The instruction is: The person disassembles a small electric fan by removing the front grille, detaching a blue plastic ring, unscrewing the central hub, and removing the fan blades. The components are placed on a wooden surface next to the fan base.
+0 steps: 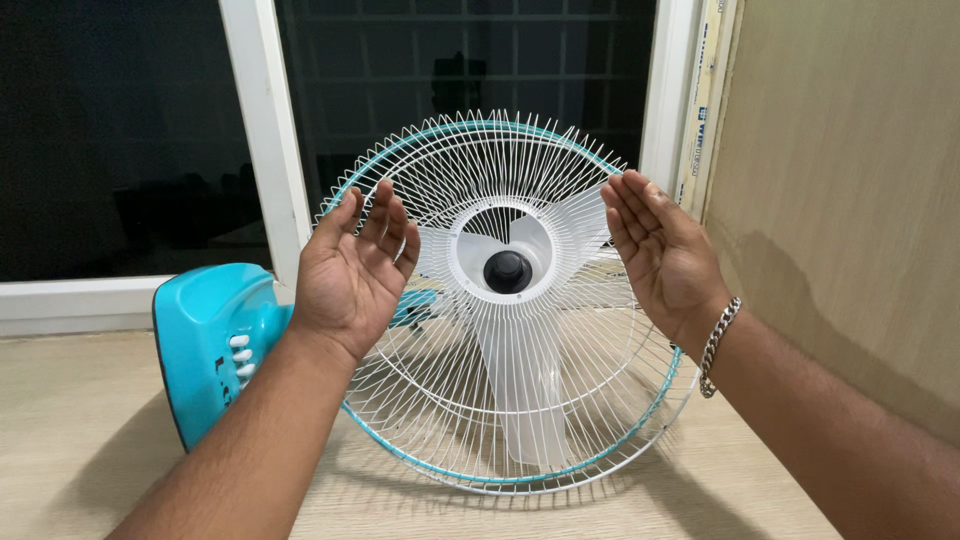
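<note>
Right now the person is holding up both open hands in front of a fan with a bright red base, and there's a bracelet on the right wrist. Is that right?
Not quite. The head view shows the fan has a turquoise base, not a red one. The rest holds: the left hand and the right hand are both open, palms facing each other in front of the white wire guard, and a silver chain bracelet sits on the right wrist.

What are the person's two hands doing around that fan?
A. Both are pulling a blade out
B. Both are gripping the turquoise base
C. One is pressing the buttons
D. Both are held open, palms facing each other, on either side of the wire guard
D: the left hand and right hand are open with fingers spread upward, flanking the white wire guard, holding nothing.
</note>
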